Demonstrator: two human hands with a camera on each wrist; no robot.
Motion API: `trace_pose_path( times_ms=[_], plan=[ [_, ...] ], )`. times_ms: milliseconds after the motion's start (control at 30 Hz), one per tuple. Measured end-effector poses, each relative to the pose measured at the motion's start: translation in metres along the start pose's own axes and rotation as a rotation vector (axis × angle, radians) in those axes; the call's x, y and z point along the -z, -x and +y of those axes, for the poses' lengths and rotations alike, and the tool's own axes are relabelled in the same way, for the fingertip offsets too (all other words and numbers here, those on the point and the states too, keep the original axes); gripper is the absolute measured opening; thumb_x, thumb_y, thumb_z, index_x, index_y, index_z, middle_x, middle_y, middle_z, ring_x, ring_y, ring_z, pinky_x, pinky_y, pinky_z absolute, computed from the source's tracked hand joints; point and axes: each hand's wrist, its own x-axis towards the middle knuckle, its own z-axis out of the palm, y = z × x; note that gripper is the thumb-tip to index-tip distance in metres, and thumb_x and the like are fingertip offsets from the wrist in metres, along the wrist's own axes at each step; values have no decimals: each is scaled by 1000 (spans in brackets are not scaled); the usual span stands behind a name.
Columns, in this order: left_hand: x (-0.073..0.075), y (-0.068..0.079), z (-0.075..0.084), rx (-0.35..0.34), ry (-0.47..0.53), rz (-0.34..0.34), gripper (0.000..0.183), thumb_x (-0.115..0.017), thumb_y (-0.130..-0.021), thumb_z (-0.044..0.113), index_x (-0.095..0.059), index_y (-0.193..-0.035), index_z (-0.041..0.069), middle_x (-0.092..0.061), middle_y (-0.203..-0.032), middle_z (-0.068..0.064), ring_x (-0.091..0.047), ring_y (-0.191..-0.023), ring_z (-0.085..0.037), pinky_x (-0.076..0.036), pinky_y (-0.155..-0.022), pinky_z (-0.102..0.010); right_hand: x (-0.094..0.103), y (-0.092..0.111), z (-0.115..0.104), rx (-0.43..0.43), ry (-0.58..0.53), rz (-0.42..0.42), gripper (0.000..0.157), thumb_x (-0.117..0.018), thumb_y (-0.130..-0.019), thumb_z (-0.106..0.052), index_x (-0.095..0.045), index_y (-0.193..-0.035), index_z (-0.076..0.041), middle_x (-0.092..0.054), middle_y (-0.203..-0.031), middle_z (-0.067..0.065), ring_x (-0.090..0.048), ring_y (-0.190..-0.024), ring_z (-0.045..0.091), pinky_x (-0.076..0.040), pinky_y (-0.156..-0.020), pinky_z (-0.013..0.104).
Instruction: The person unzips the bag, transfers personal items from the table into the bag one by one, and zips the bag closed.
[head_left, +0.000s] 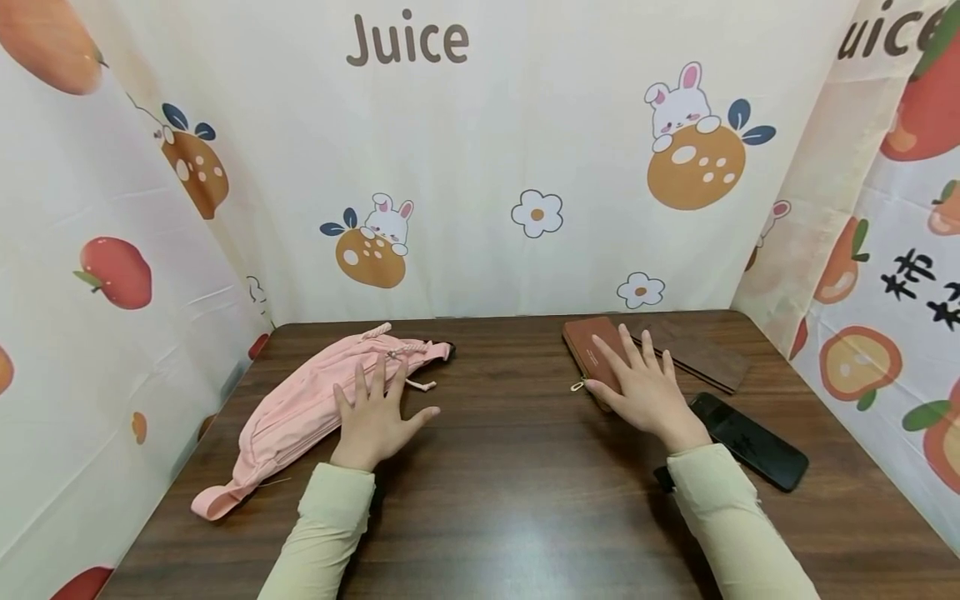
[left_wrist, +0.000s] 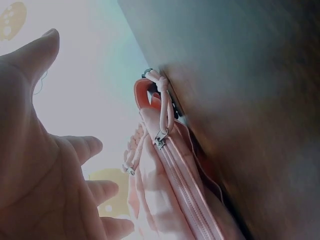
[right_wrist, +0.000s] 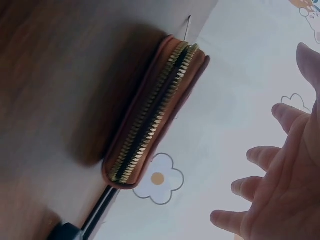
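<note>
A pink waist bag (head_left: 300,408) with a strap loop and cord zip pulls lies at the left of the table. My left hand (head_left: 372,423) hovers at its near side, fingers spread and holding nothing. The left wrist view shows the bag's zipper (left_wrist: 185,185) closed, apart from the fingers. On the right, my right hand (head_left: 648,396) is spread over the near part of a reddish-brown zip wallet (head_left: 597,346). A gap separates palm and wallet in the right wrist view, where the wallet's gold-toothed zipper (right_wrist: 150,120) faces the camera.
Right of the wallet lies a flat dark brown item (head_left: 697,354), its kind unclear. A black smartphone (head_left: 757,446) lies nearer the right edge. Beside the right cuff a small black object (head_left: 663,478) is partly covered. Printed curtains (head_left: 480,150) enclose the table (head_left: 487,467) at back and sides.
</note>
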Motion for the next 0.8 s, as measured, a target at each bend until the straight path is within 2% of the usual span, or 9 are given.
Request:
trace_pose_path(
  times_ms=[133, 267, 367, 567, 700, 800],
  plan=[
    [1, -2, -2, -3, -2, -12, 95, -53, -82, 76, -24, -156, 24, -13, -164, -18, -4, -148, -50, 4, -108, -76, 1, -6, -4, 16, -1, 7, 75, -41, -96, -65, -14, -157, -32, 0, -165, 16, 4, -148, 49, -3, -112, 72],
    [2, -4, -4, -26, -28, -5, 92, -54, -83, 73, -27, -155, 22, -20, -162, -18, -7, -148, -50, 1, -108, -76, 2, -13, -9, 47, -30, 44, 73, -44, -97, -60, -18, -157, -27, -13, -163, 19, -7, -148, 49, -15, -112, 70],
    [7, -4, -7, -44, -36, 30, 86, -55, -86, 67, -33, -153, 17, -26, -160, -18, -14, -147, -51, -5, -109, -76, 5, -20, -15, 99, -60, 92, 70, -48, -98, -53, -25, -156, -21, -25, -159, 21, -19, -146, 48, -25, -110, 68],
    [15, -4, -15, -87, -4, 211, 63, -62, -92, 44, -51, -140, 4, -46, -146, -24, -37, -136, -52, -24, -108, -71, 13, -33, -31, 205, -139, 140, 62, -49, -100, -47, -35, -152, -18, -41, -152, 18, -38, -139, 40, -36, -107, 60],
    [20, -2, -25, -141, 12, 355, 53, -66, -91, 31, -57, -130, -3, -55, -135, -27, -50, -124, -50, -36, -103, -64, 16, -44, -45, 257, -160, 156, 59, -50, -100, -45, -38, -150, -17, -46, -149, 14, -44, -136, 35, -38, -107, 54],
    [25, 1, -32, -160, 31, 407, 50, -66, -90, 26, -58, -128, -5, -57, -131, -29, -54, -118, -50, -40, -100, -62, 17, -53, -56, 272, -175, 152, 57, -51, -100, -42, -39, -149, -16, -48, -148, 12, -45, -136, 32, -38, -109, 51]
  ],
)
